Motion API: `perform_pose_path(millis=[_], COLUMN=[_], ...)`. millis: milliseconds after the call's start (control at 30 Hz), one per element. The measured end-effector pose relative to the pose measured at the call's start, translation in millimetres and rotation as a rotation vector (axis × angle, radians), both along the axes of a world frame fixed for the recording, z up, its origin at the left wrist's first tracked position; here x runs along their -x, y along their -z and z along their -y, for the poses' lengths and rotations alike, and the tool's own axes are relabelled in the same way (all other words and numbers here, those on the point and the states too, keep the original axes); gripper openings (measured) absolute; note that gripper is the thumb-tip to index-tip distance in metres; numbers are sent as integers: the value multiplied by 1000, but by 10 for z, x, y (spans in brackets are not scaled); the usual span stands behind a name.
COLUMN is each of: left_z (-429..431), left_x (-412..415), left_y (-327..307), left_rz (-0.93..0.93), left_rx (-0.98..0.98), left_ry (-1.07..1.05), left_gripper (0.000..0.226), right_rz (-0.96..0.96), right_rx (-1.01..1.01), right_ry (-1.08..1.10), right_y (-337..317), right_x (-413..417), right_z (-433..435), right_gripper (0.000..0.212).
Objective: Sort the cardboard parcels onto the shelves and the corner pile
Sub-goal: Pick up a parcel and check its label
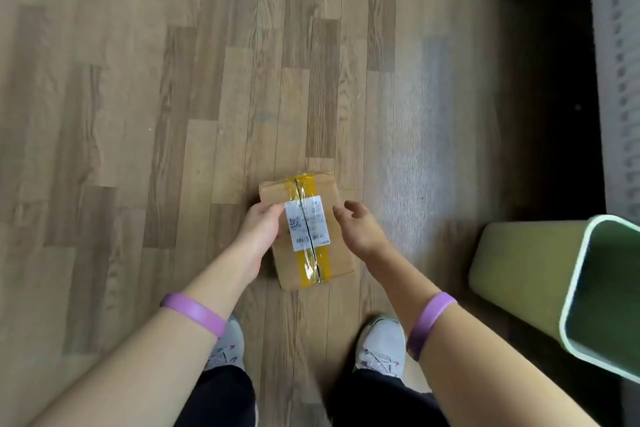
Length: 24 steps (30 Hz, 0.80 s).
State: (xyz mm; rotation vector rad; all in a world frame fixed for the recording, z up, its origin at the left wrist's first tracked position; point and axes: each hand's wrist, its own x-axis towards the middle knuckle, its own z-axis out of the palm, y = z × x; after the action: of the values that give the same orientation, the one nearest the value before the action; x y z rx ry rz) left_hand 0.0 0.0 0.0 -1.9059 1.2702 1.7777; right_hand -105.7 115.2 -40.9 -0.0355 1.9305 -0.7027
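Note:
A flat brown cardboard parcel [337, 253] with a yellow tape strip and a white shipping label is low in front of me, over the wooden floor. My left hand [263, 229] grips its left edge, with the thumb lying on top beside the label. My right hand [362, 229] is at the parcel's right edge, its fingers loosely curled and spread, not closed round the box. Whether the parcel rests on the floor or hangs just above it is unclear. No shelves and no pile are in view.
A pale green bin [554, 281] lies tipped on its side at the right, close to my right forearm. My two white shoes [381, 347] stand just behind the parcel. A dark strip [540, 80] and a pale ribbed surface [620, 62] run along the right edge.

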Motion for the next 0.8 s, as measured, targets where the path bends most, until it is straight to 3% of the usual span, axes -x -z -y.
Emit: perform_pose_path(millis=[100,167,267,400,600,800], left_z=[5,1,-46,-53,108,510], left_x=[-125,-215,-273,-192,21,520], left_y=[477,783,1045,938,102,-1781], left_rz=[66,123,144,90,21,-127], left_rx=[-24,-69,-164,-199,-131,-4], left_ry=[0,3,-23,-52,-59,-7], left_gripper=[53,69,62,49,55,64], right_rz=[-5,10,56,129,126,-22], right_rx=[-54,-75,-88,-72,19,192], right_ry=[-28,-36,-11,35,160,210], right_y=[453,701,907,949,177,-1779], right_x=[-47,-85,-127,-114,29,602], right_z=[-32,-67,-70,-46,42,422], right_gripper=[59,59,57,49,54,29])
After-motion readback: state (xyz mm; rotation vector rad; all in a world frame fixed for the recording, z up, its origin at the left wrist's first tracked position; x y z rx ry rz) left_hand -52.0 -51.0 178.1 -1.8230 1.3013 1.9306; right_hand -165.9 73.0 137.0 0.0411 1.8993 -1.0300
